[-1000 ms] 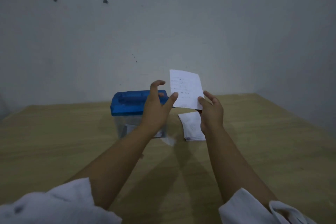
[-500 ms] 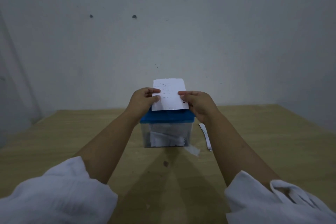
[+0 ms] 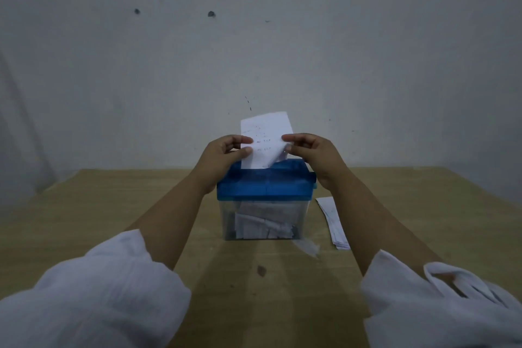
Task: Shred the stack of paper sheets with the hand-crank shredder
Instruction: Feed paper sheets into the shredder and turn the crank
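Left grip [image 3: 224, 151] and right grip [image 3: 312, 151] each pinch a side edge of one sheet [image 3: 264, 133], fingers curled. Sheet stands upright, slightly tilted, lower edge at the slot in the shredder [image 3: 265, 185] lid. Clear bin beneath holds white strips [image 3: 262, 223]. Stack [image 3: 333, 220] lies flat on the desk [image 3: 113, 206], just right of the shredder, partly behind the right forearm. A loose scrap [image 3: 309, 248] lies by the bin's front right corner.

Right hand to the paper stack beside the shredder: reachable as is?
Likely yes: the paper stack lies on the table just right of the shredder, nothing on top. But the right hand is pinching the sheet, so it must let go first.
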### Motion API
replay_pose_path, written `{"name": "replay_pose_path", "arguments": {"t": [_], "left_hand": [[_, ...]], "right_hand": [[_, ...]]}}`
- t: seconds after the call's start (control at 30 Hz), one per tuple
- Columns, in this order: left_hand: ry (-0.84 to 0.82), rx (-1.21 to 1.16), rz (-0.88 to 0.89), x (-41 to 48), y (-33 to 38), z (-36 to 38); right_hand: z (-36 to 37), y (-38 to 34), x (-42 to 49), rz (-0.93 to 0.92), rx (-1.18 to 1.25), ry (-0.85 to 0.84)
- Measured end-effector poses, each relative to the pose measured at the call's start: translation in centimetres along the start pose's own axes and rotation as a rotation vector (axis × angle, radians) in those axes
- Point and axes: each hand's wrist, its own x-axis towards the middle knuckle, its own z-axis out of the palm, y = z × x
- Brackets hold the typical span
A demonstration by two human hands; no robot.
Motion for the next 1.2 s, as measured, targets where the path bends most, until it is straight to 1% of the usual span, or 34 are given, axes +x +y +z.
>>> {"name": "replay_pose_path", "arguments": {"t": [0.1,0.2,0.33,0.4,0.47,0.53,0.73,0.9,1.07,1.2], "left_hand": [[-0.002,0.002,0.019,0.1,-0.4,-0.6],[0.01,-0.023,0.011,-0.3,-0.6,-0.9],[0.084,-0.045,0.05,-0.9,-0.8,-0.2],[0.129,-0.04,0.072,-1.2,-0.8,0.2],[0.149,-0.034,0.073,-1.5,-0.8,0.4],[0.132,-0.026,0.072,-1.8,-0.8,0.2],[0.099,0.025,0.112,-1.9,-0.5,-0.3],[0.126,0.109,0.155,-2.0,-0.2,-0.5],[0.119,0.162,0.075,-2.2,0.5,-0.8],[0.146,0.152,-0.084,-1.9,0.2,-1.4]], "right_hand": [[-0.5,0.3,-0.1,-0.022,0.042,-0.03],[-0.4,0.6,-0.3,-0.054,0.011,-0.061],[0.1,0.9,-0.6,-0.114,0.043,0.038],[0.3,0.9,-0.6,-0.137,0.038,0.061],[0.6,1.1,-0.7,-0.12,0.006,0.053],[0.7,1.3,-1.0,-0.091,-0.016,0.051],[0.8,1.4,-1.9,-0.087,-0.005,0.07],[0.3,1.4,-2.2,-0.047,0.013,0.081],[0.1,1.2,-2.1,0.002,-0.014,0.059],[0.7,0.7,-1.8,0.016,-0.055,0.02]]}}
